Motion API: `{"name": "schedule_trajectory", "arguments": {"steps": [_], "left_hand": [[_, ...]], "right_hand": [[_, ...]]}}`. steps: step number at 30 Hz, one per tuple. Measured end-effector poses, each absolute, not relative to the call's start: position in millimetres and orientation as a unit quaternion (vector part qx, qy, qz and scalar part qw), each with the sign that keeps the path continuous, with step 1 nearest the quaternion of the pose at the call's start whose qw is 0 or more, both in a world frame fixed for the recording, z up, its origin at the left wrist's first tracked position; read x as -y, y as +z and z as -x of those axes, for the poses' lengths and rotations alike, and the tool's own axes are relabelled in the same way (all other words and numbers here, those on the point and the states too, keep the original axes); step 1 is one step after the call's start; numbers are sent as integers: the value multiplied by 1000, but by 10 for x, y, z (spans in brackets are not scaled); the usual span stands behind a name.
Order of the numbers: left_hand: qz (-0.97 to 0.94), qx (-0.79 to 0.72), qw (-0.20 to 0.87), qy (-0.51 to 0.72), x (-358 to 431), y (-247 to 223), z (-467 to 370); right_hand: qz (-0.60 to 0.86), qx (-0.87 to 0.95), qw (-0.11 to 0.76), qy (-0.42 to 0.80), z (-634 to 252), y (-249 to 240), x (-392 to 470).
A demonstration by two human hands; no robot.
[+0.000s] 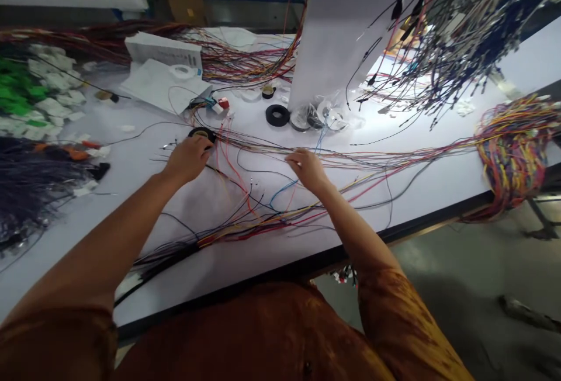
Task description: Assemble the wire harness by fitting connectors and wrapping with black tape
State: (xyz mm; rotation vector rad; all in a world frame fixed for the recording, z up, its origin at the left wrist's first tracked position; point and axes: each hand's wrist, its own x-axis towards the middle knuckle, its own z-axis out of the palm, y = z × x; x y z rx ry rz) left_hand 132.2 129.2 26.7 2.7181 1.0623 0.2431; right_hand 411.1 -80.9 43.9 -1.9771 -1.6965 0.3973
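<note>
My left hand (187,159) is closed with its fingertips on a roll of black tape (202,132), which lies at the left end of a loose bundle of thin wires (258,145). To the right, my right hand (307,172) hovers just below the same wires with thumb and fingers pinched together. Whatever is in that pinch is too small to make out. A blue wire (280,191) curves just below the right hand. Nearer to me, a second wire harness (263,226) runs across the table, its left end in a black sleeve (175,259). A red connector (223,103) sits beyond the tape.
Another black tape roll (277,115) and bagged rolls (318,115) lie behind the wires. White and green connectors (48,92) and dark wires (39,194) are piled at left. Grey cables (456,36) hang upper right; coloured wires (517,147) drape over the table edge (421,226).
</note>
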Motion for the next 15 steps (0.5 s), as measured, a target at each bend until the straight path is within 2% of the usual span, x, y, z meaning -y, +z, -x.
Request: {"name": "schedule_trajectory", "arguments": {"steps": [7, 12, 15], "left_hand": [[-907, -403, 75, 93, -1422, 232, -1328], [-918, -396, 25, 13, -1496, 330, -1217], [-893, -450, 0, -3, -1648, 386, -1026]], "right_hand": [[744, 642, 102, 154, -3752, 237, -163], [749, 643, 75, 141, -3665, 143, -280], [761, 630, 78, 133, -3687, 168, -220]]}}
